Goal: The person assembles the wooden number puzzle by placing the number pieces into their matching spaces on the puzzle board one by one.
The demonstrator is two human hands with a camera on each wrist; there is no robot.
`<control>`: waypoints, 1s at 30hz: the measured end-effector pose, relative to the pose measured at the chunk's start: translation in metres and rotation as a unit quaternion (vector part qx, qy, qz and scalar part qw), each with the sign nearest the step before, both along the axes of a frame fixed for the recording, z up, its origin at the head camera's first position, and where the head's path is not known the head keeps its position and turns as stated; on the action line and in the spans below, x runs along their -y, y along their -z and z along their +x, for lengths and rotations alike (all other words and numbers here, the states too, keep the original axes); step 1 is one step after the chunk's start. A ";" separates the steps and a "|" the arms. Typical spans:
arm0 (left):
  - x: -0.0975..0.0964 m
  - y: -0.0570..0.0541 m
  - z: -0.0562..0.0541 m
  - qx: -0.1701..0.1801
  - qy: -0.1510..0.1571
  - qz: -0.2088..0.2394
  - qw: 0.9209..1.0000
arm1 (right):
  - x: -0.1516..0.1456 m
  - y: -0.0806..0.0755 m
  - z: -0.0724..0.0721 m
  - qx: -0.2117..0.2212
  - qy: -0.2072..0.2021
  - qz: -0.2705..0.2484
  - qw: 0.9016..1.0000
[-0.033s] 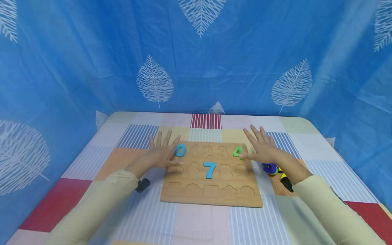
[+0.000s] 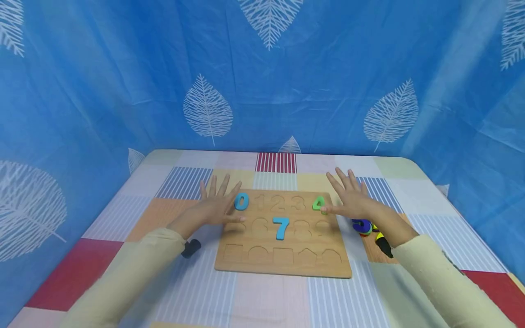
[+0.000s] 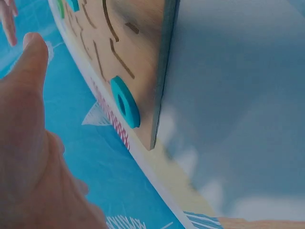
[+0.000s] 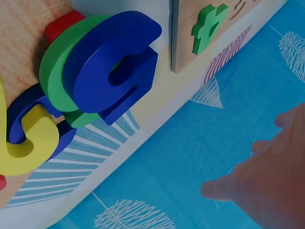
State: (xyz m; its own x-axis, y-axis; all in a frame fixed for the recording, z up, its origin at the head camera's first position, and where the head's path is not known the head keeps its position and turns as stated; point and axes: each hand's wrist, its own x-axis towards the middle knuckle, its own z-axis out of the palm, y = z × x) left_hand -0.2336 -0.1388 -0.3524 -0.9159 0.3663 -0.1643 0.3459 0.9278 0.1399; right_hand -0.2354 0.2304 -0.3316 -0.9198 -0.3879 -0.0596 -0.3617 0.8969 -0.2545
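A wooden number puzzle board (image 2: 283, 269) lies on the table, with carved number and shape recesses. On it are a blue number 0 (image 2: 246, 201) at the far left corner, a blue number 7 (image 2: 280, 220) near the middle and a green number 4 (image 2: 322, 200) at the far right. My left hand (image 2: 215, 207) hovers over the board's left edge, fingers spread, holding nothing. Spread likewise, my right hand (image 2: 350, 198) is by the far right corner, its thumb overlapping the 4 in the head view; contact cannot be told.
Right of the board, partly under my right forearm, is a heap of colored pieces, including a dark blue one (image 4: 90, 62), a green one (image 4: 52, 71) and a yellow one (image 4: 47, 138). A patchwork cloth (image 2: 262, 300) covers the table. Blue leaf-patterned fabric (image 2: 320, 91) hangs behind it.
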 end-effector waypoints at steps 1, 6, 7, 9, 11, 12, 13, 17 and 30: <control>0.003 0.000 -0.001 0.001 0.002 0.014 1.000 | 0.000 0.000 -0.001 -0.001 -0.003 -0.002 1.000; 0.018 -0.001 0.001 0.026 0.014 0.113 0.993 | -0.005 0.001 0.003 -0.003 -0.021 -0.011 1.000; 0.022 0.001 0.002 0.034 0.017 0.131 0.991 | -0.007 0.001 0.005 -0.004 -0.024 -0.013 1.000; 0.029 0.006 0.004 0.056 0.022 0.152 0.987 | -0.013 0.003 0.011 -0.005 -0.026 -0.021 0.999; 0.036 0.013 0.006 0.073 0.028 0.165 0.983 | -0.019 0.007 0.018 -0.005 -0.016 -0.028 0.999; 0.039 0.017 0.008 0.085 0.030 0.174 0.980 | -0.021 0.010 0.021 -0.004 -0.008 -0.029 1.000; 0.042 0.022 0.010 0.095 0.031 0.184 0.978 | -0.024 0.012 0.024 -0.002 0.002 -0.032 0.999; 0.050 0.035 0.018 0.119 0.037 0.219 0.968 | -0.038 0.022 0.032 0.024 0.055 -0.021 0.998; 0.051 0.037 0.026 0.107 0.068 0.183 0.975 | -0.055 0.020 0.027 0.085 0.070 0.009 0.994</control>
